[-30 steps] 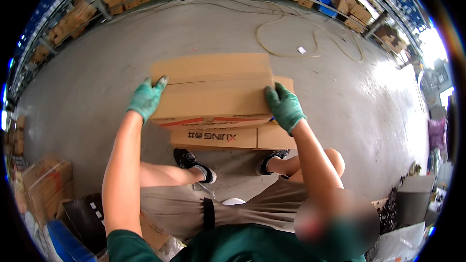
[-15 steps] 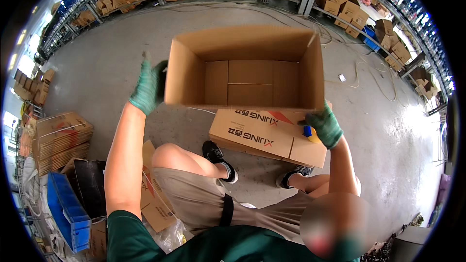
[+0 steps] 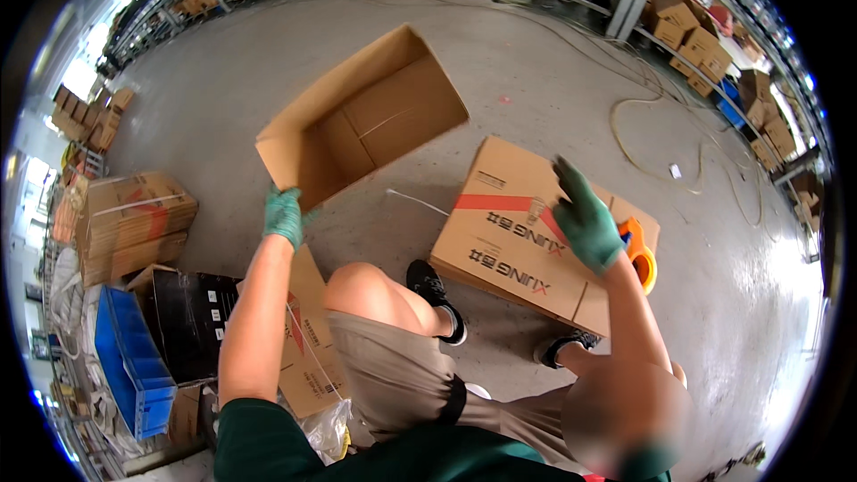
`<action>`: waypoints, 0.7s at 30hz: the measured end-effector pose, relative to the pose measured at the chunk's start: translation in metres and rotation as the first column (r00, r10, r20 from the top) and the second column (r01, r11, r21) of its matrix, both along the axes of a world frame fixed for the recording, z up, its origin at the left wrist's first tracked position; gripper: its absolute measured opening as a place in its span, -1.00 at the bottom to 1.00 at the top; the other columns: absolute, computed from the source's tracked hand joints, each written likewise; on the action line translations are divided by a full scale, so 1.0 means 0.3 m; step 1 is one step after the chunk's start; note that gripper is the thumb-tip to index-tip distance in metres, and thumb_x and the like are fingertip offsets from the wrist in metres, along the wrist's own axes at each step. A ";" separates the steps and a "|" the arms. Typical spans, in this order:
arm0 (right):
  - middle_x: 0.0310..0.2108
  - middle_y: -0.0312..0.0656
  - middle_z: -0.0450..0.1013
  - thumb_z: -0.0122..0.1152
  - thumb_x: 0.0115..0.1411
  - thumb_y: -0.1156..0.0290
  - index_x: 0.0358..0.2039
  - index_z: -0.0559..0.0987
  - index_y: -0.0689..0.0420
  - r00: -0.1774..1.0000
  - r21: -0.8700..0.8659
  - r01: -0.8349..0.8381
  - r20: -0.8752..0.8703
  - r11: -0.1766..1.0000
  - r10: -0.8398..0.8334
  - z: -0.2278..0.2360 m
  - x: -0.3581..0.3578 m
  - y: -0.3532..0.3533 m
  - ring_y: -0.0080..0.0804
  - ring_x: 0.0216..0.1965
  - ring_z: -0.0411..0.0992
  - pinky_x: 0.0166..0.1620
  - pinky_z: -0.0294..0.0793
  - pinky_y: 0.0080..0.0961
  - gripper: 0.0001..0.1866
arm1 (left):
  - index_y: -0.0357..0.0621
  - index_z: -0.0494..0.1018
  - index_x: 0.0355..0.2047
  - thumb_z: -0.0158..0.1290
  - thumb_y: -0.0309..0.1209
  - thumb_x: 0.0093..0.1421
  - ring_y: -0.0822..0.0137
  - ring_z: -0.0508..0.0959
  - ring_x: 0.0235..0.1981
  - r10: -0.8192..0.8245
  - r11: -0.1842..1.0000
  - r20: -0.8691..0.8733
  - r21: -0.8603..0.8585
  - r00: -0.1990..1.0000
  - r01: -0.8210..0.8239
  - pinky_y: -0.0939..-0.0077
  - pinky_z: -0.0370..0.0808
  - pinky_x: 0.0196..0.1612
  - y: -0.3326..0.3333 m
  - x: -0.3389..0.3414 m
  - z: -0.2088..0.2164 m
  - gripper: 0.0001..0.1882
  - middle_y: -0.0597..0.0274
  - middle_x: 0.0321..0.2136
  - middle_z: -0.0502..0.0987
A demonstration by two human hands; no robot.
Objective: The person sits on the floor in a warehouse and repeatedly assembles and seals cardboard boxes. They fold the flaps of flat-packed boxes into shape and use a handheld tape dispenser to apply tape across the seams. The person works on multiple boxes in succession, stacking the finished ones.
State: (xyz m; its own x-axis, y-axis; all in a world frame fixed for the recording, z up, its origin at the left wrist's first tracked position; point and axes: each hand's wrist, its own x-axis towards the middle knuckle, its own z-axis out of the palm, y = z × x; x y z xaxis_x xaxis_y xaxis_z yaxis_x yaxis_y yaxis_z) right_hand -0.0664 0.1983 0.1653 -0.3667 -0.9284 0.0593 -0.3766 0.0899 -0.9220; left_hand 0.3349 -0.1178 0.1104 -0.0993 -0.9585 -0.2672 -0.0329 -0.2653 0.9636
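Note:
An erected cardboard box [image 3: 366, 116] with its open top toward me tilts to the left, beyond my knees. My left hand [image 3: 284, 217], in a green glove, is closed on its near left edge; part of the fingers is hidden. My right hand [image 3: 589, 228], also gloved in green with dark fingertips, is open with fingers stretched, over flattened cardboard boxes [image 3: 504, 254] in front of my feet. Nothing is in it. Just right of that wrist, an orange and blue tape dispenser [image 3: 643, 263] lies on the flattened boxes.
To the left sit a strapped stack of flattened boxes [image 3: 138, 223], a blue plastic bin [image 3: 129, 366] and a black box [image 3: 192, 317]. Another flattened box [image 3: 308, 348] lies beside my left leg. A hose [image 3: 625, 147] winds across the floor; racks with cartons [image 3: 687, 31] stand beyond.
The box has moved left and tilted, now held by my left hand alone. My right hand has let go of it and opened over the flattened boxes. The tape dispenser shows more fully.

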 end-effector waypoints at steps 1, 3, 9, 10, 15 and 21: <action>0.36 -0.11 0.26 0.04 0.30 0.65 0.45 0.14 0.00 0.999 0.044 0.001 0.033 0.999 -0.003 -0.020 -0.011 0.043 -0.35 0.31 0.29 0.31 0.30 -0.39 -0.27 | 0.05 0.29 0.20 -0.09 -0.51 0.29 -0.01 0.40 0.15 0.042 0.997 -0.072 0.073 0.996 -0.037 -0.15 0.60 0.05 0.002 0.003 -0.067 -0.54 0.10 0.14 0.34; 0.23 -0.02 0.39 0.00 0.32 0.64 0.41 0.18 0.16 0.997 0.155 -0.003 0.077 0.988 -0.009 -0.081 -0.040 0.150 -0.33 0.25 0.36 0.27 0.33 -0.45 -0.36 | -0.09 0.25 0.20 -0.08 -0.50 0.31 -0.05 0.50 0.04 0.071 0.989 -0.090 0.134 0.993 -0.058 -0.11 0.67 -0.03 -0.026 0.045 -0.272 -0.57 0.00 0.09 0.38; -0.01 -0.10 0.55 0.01 0.31 0.66 0.25 0.37 0.27 0.995 0.374 0.033 0.076 0.927 -0.067 -0.162 -0.066 0.408 -0.41 0.01 0.50 0.13 0.44 -0.51 -0.53 | -0.18 0.27 0.24 -0.02 -0.44 0.31 0.01 0.58 -0.07 0.256 0.896 0.152 0.333 0.955 -0.293 0.02 0.72 -0.15 -0.094 0.065 -0.845 -0.51 -0.02 0.07 0.46; -0.02 -0.10 0.56 0.01 0.31 0.67 0.23 0.38 0.28 0.994 0.404 0.054 0.069 0.913 -0.090 -0.162 -0.061 0.444 -0.41 -0.01 0.50 0.12 0.45 -0.51 -0.54 | -0.19 0.28 0.24 -0.02 -0.44 0.30 0.02 0.58 -0.07 0.268 0.879 0.193 0.352 0.944 -0.322 0.02 0.72 -0.16 -0.104 0.023 -0.871 -0.51 -0.02 0.07 0.46; -0.05 -0.12 0.56 0.03 0.28 0.71 0.22 0.41 0.27 0.957 0.397 0.107 0.206 0.912 -0.202 -0.140 -0.047 0.479 -0.41 0.00 0.50 0.12 0.45 -0.49 -0.52 | -0.21 0.27 0.24 0.08 -0.36 0.29 0.15 0.57 -0.18 0.393 0.858 0.107 0.313 0.913 -0.407 0.18 0.63 -0.26 -0.364 0.113 -0.993 -0.47 0.06 -0.03 0.52; -0.04 -0.13 0.56 0.05 0.28 0.70 0.22 0.43 0.24 0.982 0.403 0.180 -0.020 0.897 -0.188 -0.136 -0.029 0.494 -0.45 0.02 0.52 0.09 0.50 -0.49 -0.53 | 0.03 0.17 0.39 0.01 -0.11 0.39 0.13 0.33 0.23 0.260 0.904 0.023 0.345 0.965 -0.252 0.17 0.41 0.20 -0.486 0.123 -0.835 -0.37 0.18 0.32 0.24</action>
